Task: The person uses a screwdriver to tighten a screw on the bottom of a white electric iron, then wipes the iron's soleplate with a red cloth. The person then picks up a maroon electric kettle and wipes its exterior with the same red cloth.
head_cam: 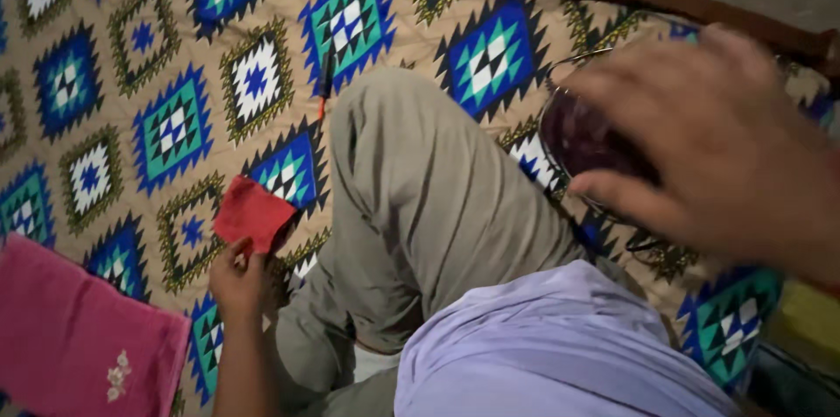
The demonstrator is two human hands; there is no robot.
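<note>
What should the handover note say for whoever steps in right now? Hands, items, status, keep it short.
Left hand: pinches the lower edge of a small red cloth piece, held up over the patterned mat.
Right hand: close to the camera, blurred, fingers over the rim of a round bowl with dark contents; grip unclear.
Nearby: pen-like tool on the mat above the knee, pink fabric at lower left, lilac cloth on the lap.
Done or left: cannot tell from this view.

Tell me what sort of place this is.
Probably a home floor used as a sitting and work spot. A patterned mat covers the ground, the person sits on it with a knee bent, and a pink cloth and a round bowl lie within arm's reach.
</note>
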